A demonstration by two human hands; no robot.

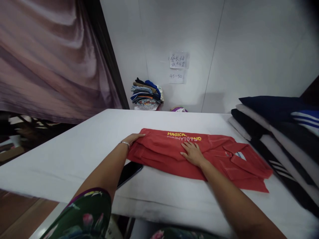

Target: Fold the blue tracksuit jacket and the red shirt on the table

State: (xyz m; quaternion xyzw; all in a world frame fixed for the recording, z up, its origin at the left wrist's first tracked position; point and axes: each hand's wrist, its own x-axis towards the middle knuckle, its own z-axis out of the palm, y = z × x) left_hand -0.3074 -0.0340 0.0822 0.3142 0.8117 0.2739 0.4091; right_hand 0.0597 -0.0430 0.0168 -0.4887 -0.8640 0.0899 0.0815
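A red collared jacket with white stitching lies folded lengthwise on the white table, its collar toward the right. Yellow and white lettering shows along its far edge. My left hand rests at the jacket's left end, fingers stretched over the cloth; its thumb is hidden. On the middle of the jacket, just below the lettering, my right hand lies flat with its fingers spread. A dark phone sits beside my left forearm, close to the jacket's near edge.
The white table extends left and toward the wall. At the right stands a pile of dark and grey garments. Beyond the far edge is a stack of folded clothes. Paper signs hang on the wall, and a pinkish curtain hangs left.
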